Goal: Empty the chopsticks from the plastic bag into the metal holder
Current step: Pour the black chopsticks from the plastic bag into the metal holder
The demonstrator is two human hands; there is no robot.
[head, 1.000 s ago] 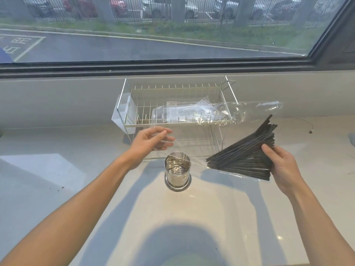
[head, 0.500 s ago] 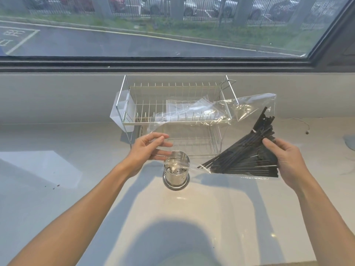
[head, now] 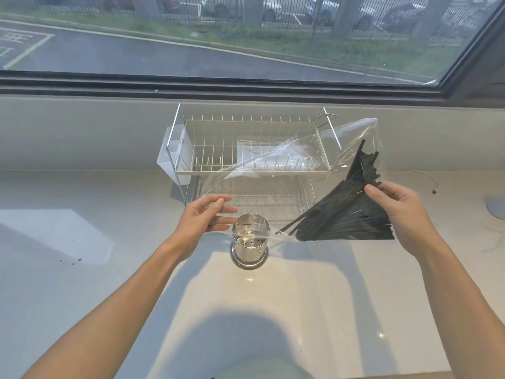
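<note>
just behind holder (head: 250,240), wire rack (head: 254,149)

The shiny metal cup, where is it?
In the head view, the metal holder stands mid-counter before the wire rack, between the left hand and the bagged chopsticks.

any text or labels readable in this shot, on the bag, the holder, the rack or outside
No printing shows on the plastic bag, the chopsticks, the metal holder or the dish rack.
White painted road markings outside the window look like characters, but they are cut off and too distorted to read.
Car plates: too small to read.
</note>
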